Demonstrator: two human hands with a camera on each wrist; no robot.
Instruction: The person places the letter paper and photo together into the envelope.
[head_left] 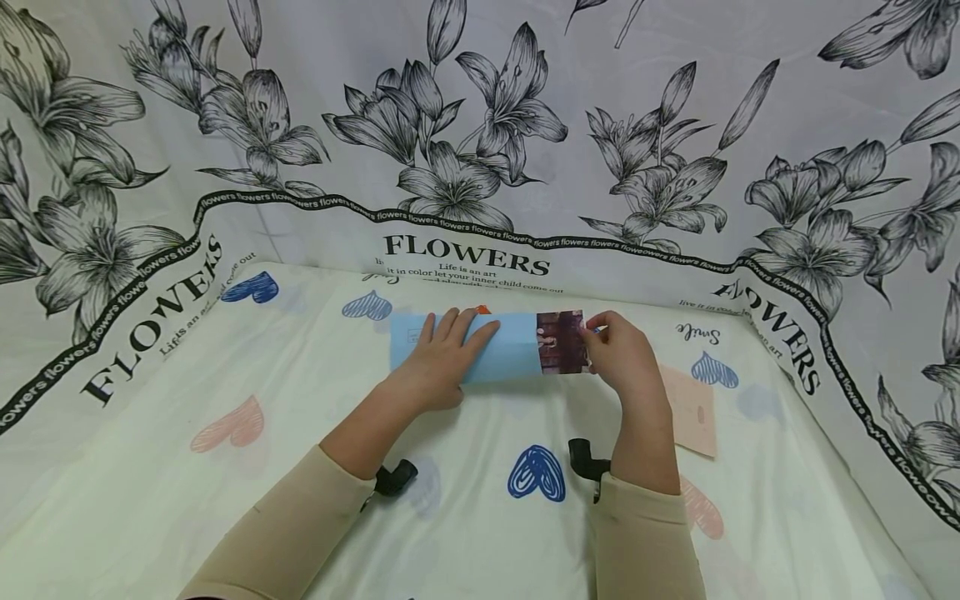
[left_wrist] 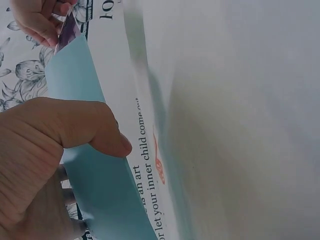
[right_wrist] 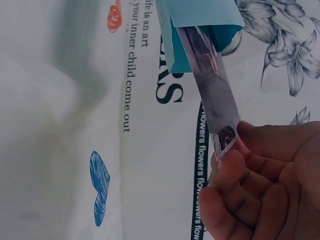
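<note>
In the head view my left hand (head_left: 438, 367) grips a light blue paper envelope (head_left: 513, 350), fingers spread over its face. The left wrist view shows the thumb (left_wrist: 107, 132) on one side of the envelope and fingertips on the other. From the envelope's right end a dark printed photo (head_left: 558, 343) sticks out. My right hand (head_left: 622, 350) pinches the photo's outer end between thumb and fingers. In the right wrist view the photo (right_wrist: 215, 95) is seen edge-on at an angle, its inner end hidden within the open mouth of the envelope (right_wrist: 205, 12).
A pale pink paper piece (head_left: 693, 417) lies on the cloth to the right, partly behind the right forearm. The white cloth (head_left: 480, 542) bears printed hearts. Behind rises a flower-printed curtain (head_left: 480, 100). Black camera mounts (head_left: 588, 460) sit at both wrists.
</note>
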